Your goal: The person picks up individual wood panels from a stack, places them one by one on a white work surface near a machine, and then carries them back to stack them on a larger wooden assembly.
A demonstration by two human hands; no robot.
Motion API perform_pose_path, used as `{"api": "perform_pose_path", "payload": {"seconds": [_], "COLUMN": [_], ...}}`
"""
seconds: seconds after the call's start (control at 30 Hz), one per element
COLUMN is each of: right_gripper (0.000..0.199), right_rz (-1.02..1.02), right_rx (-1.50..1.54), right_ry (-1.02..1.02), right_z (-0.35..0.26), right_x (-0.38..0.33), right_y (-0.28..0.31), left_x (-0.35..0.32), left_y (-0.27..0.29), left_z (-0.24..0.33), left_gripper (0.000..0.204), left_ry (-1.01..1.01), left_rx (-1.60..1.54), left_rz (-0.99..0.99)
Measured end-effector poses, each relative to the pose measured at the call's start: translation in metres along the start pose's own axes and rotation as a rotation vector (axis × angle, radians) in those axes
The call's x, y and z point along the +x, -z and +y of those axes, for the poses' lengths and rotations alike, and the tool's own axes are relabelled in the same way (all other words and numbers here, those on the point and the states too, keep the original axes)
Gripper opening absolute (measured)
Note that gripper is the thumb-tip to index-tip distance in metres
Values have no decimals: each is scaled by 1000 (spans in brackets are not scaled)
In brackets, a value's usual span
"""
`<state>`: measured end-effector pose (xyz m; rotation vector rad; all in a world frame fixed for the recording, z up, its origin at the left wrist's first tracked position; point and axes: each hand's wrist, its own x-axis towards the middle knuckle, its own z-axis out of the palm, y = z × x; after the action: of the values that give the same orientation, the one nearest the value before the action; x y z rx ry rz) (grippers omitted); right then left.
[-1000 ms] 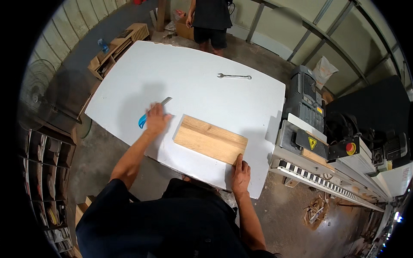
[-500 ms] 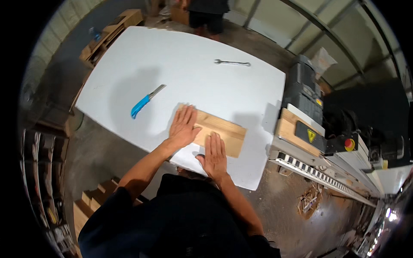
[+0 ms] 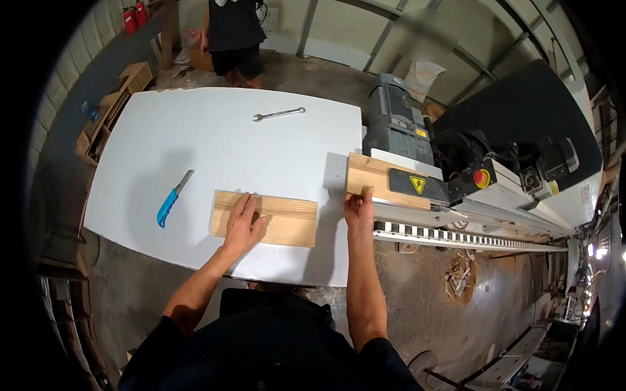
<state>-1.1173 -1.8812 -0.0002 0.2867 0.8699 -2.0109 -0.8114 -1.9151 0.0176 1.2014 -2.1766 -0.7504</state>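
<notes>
A rectangular wooden board [image 3: 290,221] lies flat on the white table [image 3: 215,137] close to me. My left hand [image 3: 242,225] rests on its left half, palm down with fingers stretched. To the right, my right hand [image 3: 360,207] pinches the near left edge of a second wooden board [image 3: 366,173], thumb on top and curled fingers below. That second board sits on the machine beside the table, partly beneath a dark plate [image 3: 399,182] with a yellow warning sign. Left of the first board is a blue-handled knife [image 3: 171,203], its blade pointing away from me.
A combination wrench [image 3: 279,115] lies toward the table's far side. The machine, with a grey motor [image 3: 394,117] and red stop button [image 3: 481,177], adjoins the table's right edge. Beyond the table stands another person [image 3: 236,39]. Wood scraps [image 3: 460,277] litter the floor at right.
My right hand has left the table board and now grips the board on the machine. My left hand remains on the table board, which looks turned straighter. The view has swung right.
</notes>
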Motion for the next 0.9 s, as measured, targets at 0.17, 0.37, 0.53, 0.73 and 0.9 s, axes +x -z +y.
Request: {"api": "perform_pose_path", "payload": {"seconds": [0.17, 0.37, 0.53, 0.73, 0.9], "right_gripper": [14, 14, 25, 40, 66], "right_rz": [-50, -159, -455, -813, -969], "right_rx": [-192, -367, -876, -1385, -1883], "right_ry": [72, -199, -469, 723, 893], "right_z": [10, 91, 83, 103, 129], "right_x": [-8, -109, -149, -143, -122], "right_y": [20, 42, 29, 9, -6], "left_x": [26, 29, -2, -21, -20], "left_y": [-29, -60, -16, 29, 10], "left_z": [47, 39, -11, -65, -52], "left_gripper": [55, 25, 18, 29, 62], "left_ry": [130, 553, 663, 667, 4], "left_rx": [-458, -1370, -1324, -976, 446], "left_rz": [-164, -55, 124, 64, 222]}}
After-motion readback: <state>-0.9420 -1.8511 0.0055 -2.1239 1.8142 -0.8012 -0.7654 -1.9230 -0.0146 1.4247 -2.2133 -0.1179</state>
